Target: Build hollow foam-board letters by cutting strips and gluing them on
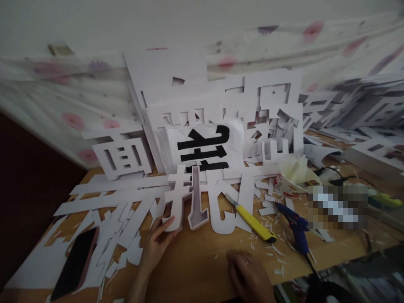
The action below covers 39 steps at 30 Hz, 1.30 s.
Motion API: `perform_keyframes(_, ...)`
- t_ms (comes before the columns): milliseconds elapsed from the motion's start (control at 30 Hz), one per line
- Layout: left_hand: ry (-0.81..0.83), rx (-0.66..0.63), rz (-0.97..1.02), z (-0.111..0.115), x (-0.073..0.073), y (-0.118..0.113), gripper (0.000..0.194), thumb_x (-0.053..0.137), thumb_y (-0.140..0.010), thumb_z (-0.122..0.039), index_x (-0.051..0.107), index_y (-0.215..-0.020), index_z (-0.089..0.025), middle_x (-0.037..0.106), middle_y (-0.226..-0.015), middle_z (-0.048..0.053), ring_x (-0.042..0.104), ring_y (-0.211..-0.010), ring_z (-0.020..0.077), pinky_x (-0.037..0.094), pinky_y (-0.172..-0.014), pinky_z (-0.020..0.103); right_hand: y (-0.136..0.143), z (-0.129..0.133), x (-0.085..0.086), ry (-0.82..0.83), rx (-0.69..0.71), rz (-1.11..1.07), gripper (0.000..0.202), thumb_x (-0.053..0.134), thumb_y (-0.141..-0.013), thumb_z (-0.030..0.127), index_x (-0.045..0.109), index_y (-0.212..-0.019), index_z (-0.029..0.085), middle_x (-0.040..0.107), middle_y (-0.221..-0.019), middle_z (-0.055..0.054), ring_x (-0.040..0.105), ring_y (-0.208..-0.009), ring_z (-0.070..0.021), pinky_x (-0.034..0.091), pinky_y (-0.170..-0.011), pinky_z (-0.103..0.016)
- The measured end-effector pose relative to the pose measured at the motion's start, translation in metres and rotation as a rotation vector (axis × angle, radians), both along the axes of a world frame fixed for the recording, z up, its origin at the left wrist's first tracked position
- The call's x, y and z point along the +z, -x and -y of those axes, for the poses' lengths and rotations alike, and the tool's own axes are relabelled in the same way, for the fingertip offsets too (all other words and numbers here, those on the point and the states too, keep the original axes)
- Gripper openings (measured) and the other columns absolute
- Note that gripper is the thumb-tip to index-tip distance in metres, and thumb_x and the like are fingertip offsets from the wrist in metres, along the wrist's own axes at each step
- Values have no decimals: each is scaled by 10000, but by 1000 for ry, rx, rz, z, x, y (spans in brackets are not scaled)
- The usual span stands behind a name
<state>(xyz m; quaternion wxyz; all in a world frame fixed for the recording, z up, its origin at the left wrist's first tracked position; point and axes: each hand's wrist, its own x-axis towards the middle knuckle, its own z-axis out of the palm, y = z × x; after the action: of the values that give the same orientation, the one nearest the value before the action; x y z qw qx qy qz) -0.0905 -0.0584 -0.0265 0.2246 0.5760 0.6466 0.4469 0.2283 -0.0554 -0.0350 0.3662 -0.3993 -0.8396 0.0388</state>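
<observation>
My left hand grips the lower end of a white foam-board character piece, thumb and fingers on either side of it. Beside that piece stands a raised, open-backed foam-board part with side walls and a pale purple inside. A flat white curved cutout lies to its right. My right hand rests near the table's front edge, its fingers curled in and no object visible in it. Between it and the cutouts lies a yellow utility knife, blade out. A blue glue gun sits farther right.
A paper sheet with a black printed character leans against cut foam boards at the back. A dark phone lies on scraps at left. Strips and offcuts cover much of the table. A paper cup stands at right.
</observation>
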Motion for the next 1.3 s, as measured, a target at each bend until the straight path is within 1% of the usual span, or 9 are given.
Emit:
perform_keyframes(133, -17, 20, -25, 0, -1, -2, 377, 671, -855, -480, 706, -1206, -347, 640, -1267, 57, 611, -1211, 241, 517, -1022, 380, 0, 0, 0, -17, -18, 9, 214, 423, -914, 93, 587, -976, 216, 709, -756, -21, 680, -644, -177, 530, -609, -282)
perform_keyframes(233, -88, 52, -65, 1, 0, -6, 336, 682, -858, -442, 715, -1181, -355, 594, -1357, 52, 566, -1278, 257, 488, -1066, 419, -1, -1, 0, -12, 4, -3, 227, 430, -906, 77, 589, -999, 211, 719, -780, -27, 689, -667, -172, 538, -633, -276)
perform_keyframes(300, -146, 80, -118, 1, 2, -10, 357, 705, -848, -406, 698, -1202, -358, 575, -1383, 49, 553, -1290, 264, 476, -1082, 450, -1, -1, -1, -9, 13, 3, 235, 438, -905, 75, 592, -1024, 207, 726, -802, -34, 696, -688, -174, 544, -649, -276)
perform_keyframes(433, -248, 134, -276, -2, 12, -20, 421, 713, -845, -327, 651, -1260, -358, 605, -1328, 51, 591, -1227, 266, 502, -1052, 480, -2, -1, -5, -4, 15, 26, 232, 425, -911, 76, 583, -1021, 207, 725, -807, -40, 698, -698, -179, 548, -658, -283)
perform_keyframes(600, -344, 136, -426, -5, 18, -28, 324, 695, -852, -253, 702, -1164, -339, 671, -1183, 51, 643, -1103, 256, 519, -1022, 483, -1, 0, -4, 0, 8, 19, 229, 419, -904, 69, 575, -999, 207, 704, -755, -30, 673, -643, -172, 531, -620, -280)
perform_keyframes(767, -364, 155, -437, -4, 19, -30, 230, 676, -869, -259, 731, -1086, -315, 693, -1135, 47, 664, -1054, 243, 526, -1010, 488, 0, 1, -2, -13, -25, 10, 232, 426, -907, 68, 588, -1004, 203, 706, -766, -24, 672, -658, -174, 533, -665, -296)
perform_keyframes(867, -364, 153, -403, -4, 21, -30, 203, 674, -871, -270, 740, -1057, -317, 696, -1119, 42, 671, -1038, 235, 559, -959, 453, 0, 2, -3, -16, -17, 3, 225, 424, -912, 67, 587, -1002, 194, 704, -768, -26, 670, -659, -174, 524, -651, -291)
perform_keyframes(1067, -321, 162, -371, -3, 23, -30, 200, 666, -873, -286, 736, -1058, -314, 691, -1117, 44, 668, -1037, 236, 559, -952, 443, 1, 0, -3, 4, -12, -1, 206, 428, -920, 73, 579, -980, 199, 679, -724, -16, 644, -616, -170, 495, -610, -284)
perform_keyframes(1300, -376, 171, -415, -4, 19, -32, 253, 683, -863, -226, 716, -1098, -312, 679, -1129, 49, 657, -1043, 239, 548, -936, 436, 0, 1, -2, 14, -7, 2, 215, 416, -924, 78, 573, -984, 212, 696, -747, -25, 672, -657, -177, 516, -635, -282)
